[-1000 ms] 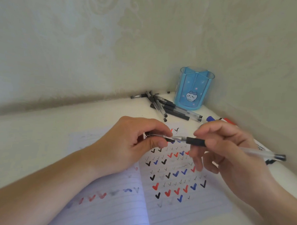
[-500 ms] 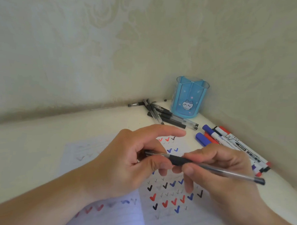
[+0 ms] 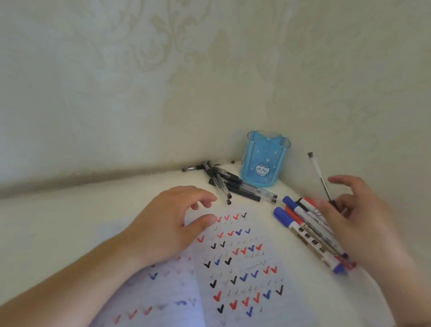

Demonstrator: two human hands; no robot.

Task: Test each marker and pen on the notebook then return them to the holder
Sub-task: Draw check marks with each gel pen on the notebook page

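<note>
Head view: 1 pen [image 3: 319, 176] in right hand [image 3: 360, 226], 1 holder [image 3: 265, 159].

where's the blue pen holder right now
In the head view the holder stands upright in the far corner against the wall, right of centre, just behind the black pens.

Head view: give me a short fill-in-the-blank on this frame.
1. The right hand holds a ___.
2. The holder is coloured ___.
3. The markers lie to the ___ of the notebook.
4. The left hand rests on the ___.

Missing: pen; blue; right; notebook
</note>
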